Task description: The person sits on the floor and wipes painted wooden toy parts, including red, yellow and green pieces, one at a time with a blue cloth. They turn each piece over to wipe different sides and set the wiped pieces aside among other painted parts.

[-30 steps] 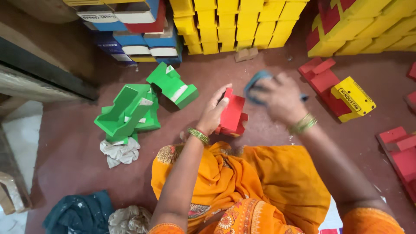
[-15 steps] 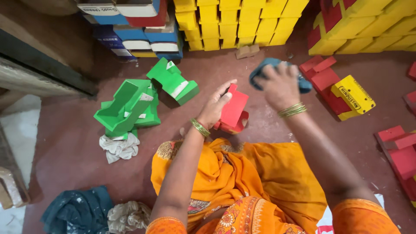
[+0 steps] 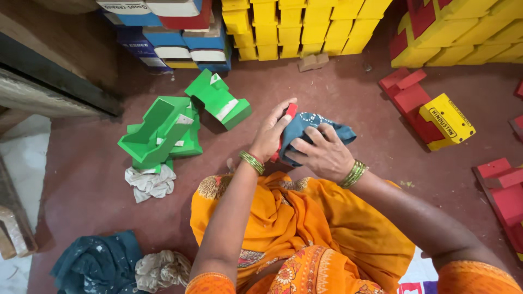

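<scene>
Nearest the camera: orange sari fabric (image 3: pixel 305 234) over the lap, both forearms reaching fwd. Left hand (image 3: pixel 271 134) has its fingers curled round a red painted block (image 3: pixel 290 112), gripping it from the left side; only a sliver of red shows btwn the hands, just above the lap. Right hand (image 3: pixel 322 152) is pressed flat-ish over a blue patterned cloth (image 3: pixel 310 128), fingers spread and lightly bent, pinning the cloth against the block — cloth wraps most of it, so the wiping looks mid-way on this piece, tho how clean it is can't be told.

Left of the knees: a white rag (image 3: pixel 150 182) and a dark teal cloth (image 3: pixel 92 261) on the reddish floor (image 3: pixel 348 87). A bit further, green blocks (image 3: pixel 169 128) lie in a loose heap. On the right, more red blocks (image 3: pixel 406 95) and a yellow block (image 3: pixel 447 120) lie scattered, apparently waiting. Far back: yellow block stacks (image 3: pixel 294 27) and blue boxes (image 3: pixel 180 43) along the wall. Judging by that, plenty is left.
</scene>
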Action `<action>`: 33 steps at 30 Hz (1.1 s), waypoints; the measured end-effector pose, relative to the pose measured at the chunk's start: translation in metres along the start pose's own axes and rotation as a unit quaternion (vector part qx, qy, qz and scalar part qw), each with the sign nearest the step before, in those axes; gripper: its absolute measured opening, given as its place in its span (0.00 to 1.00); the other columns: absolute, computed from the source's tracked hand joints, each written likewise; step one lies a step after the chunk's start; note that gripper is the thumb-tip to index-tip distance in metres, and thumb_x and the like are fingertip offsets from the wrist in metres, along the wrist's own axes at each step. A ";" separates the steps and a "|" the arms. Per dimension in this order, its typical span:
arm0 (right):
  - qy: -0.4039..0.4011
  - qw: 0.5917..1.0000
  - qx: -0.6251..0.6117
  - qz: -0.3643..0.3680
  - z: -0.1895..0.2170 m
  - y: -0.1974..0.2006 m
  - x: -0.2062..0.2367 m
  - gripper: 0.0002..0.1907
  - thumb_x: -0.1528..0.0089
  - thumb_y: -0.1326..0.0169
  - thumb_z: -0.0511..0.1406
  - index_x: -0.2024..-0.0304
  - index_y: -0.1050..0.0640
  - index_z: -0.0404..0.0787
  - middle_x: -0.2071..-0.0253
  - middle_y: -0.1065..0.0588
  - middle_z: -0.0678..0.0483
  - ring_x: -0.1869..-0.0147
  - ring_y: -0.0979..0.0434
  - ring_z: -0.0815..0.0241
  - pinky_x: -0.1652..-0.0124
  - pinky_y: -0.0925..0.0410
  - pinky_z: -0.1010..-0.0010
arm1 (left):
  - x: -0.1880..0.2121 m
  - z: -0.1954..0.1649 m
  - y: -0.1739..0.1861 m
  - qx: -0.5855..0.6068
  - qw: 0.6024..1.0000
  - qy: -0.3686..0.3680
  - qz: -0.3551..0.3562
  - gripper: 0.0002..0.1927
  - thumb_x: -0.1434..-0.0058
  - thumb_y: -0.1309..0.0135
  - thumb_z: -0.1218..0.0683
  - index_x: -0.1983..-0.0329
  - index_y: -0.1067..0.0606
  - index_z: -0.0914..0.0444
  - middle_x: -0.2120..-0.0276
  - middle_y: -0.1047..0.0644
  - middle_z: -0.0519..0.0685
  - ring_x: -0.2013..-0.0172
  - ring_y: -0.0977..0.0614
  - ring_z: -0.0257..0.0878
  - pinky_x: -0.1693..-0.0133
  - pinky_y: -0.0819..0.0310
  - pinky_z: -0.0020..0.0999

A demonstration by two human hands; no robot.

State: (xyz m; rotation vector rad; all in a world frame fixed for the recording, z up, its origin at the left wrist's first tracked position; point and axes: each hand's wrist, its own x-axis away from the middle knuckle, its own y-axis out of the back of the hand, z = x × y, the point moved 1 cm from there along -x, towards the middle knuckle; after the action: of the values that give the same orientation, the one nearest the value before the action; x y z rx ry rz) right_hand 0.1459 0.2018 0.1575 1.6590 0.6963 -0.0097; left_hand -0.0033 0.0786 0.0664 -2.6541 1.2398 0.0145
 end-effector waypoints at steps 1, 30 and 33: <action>0.008 1.000 0.012 -0.009 -0.001 -0.003 0.000 0.18 0.43 0.47 0.40 0.51 0.18 0.66 0.53 0.33 0.61 0.42 0.34 0.54 0.42 0.39 0.54 | 0.000 0.001 0.001 0.006 1.000 -0.003 0.005 0.23 0.27 0.56 0.55 0.30 0.34 0.66 0.33 0.30 0.51 0.32 0.32 0.39 0.31 0.43 0.35; 0.113 0.987 -0.091 -0.072 -0.020 -0.036 -0.012 0.20 0.51 0.42 0.38 0.57 0.18 0.66 0.51 0.30 0.64 0.40 0.31 0.55 0.37 0.38 0.52 | -0.007 0.010 0.014 0.169 0.983 0.058 0.047 0.24 0.27 0.60 0.58 0.28 0.37 0.67 0.31 0.32 0.53 0.32 0.31 0.41 0.31 0.41 0.35; 0.138 0.983 -0.073 -0.091 -0.025 -0.036 -0.010 0.19 0.50 0.42 0.39 0.57 0.19 0.66 0.50 0.30 0.64 0.40 0.31 0.55 0.38 0.36 0.54 | -0.008 0.010 0.015 0.164 0.983 0.057 0.056 0.23 0.26 0.59 0.57 0.29 0.36 0.67 0.31 0.32 0.53 0.31 0.33 0.40 0.31 0.42 0.35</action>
State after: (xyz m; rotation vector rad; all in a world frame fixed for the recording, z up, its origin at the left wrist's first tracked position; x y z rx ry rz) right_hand 0.1123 0.2218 0.1345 1.4641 1.0340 0.1398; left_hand -0.0188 0.0776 0.0548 -2.3280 1.2986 -0.3018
